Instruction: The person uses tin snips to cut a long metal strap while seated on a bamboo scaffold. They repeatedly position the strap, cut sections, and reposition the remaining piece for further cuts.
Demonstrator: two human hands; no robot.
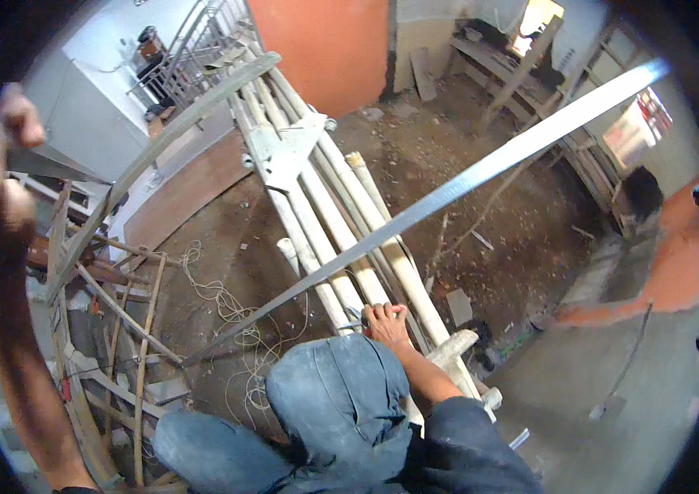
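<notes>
My left hand (5, 169) is raised at the far left, dark and smeared, so its grip does not show. Near the middle, my right hand (388, 324) lies on the pale scaffold poles (337, 216) just beyond my knee. Its fingers are curled down, and what they close on is hidden; a small greenish thing (353, 315) sits beside them. A long silver metal bar (448, 191) crosses above the poles, rising from lower left to upper right, apart from my right hand. Farther along, a flat whitish plate (293, 151) lies across the poles.
My bent knee (337, 383) is over the near pole ends. Below left, loose cable (226, 300) tangles on the dirt floor beside a wooden frame (145, 354). A curved wooden beam (172, 132) arches at left. Beyond stand an orange wall panel (322, 49) and a wooden bench (493, 66).
</notes>
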